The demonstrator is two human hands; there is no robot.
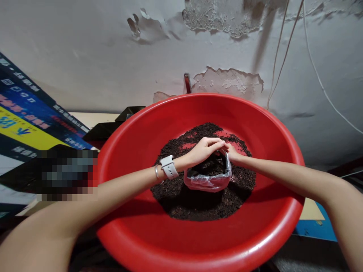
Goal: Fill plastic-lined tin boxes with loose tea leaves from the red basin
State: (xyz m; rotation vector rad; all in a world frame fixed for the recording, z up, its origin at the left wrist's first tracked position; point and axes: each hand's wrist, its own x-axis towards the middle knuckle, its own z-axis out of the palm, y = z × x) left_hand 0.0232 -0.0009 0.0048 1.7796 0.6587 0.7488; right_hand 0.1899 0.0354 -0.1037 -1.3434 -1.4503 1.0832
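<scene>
A clear plastic bag [208, 183] stands with its mouth spread wide in a big red basin [198, 241]. Inside the bag is dark loose material, and more of these dark, tea-like shreds [195, 209] lie heaped around it. At the bag's far rim my left hand [206, 148] has its fingers bent together, touching the fingers of my right hand. My right hand [233, 154] is closed on the rim at the far right corner. The fingertips of both hands overlap there, and what is between them is partly hidden. A white watch [169, 167] is on my left wrist.
Behind the basin is a wall [93, 45] with peeling paint and hanging cords [279, 53]. Printed boards [31, 117] lean at the left beside black objects [106, 130]. A blue and cream surface [314, 223] shows under the basin at right.
</scene>
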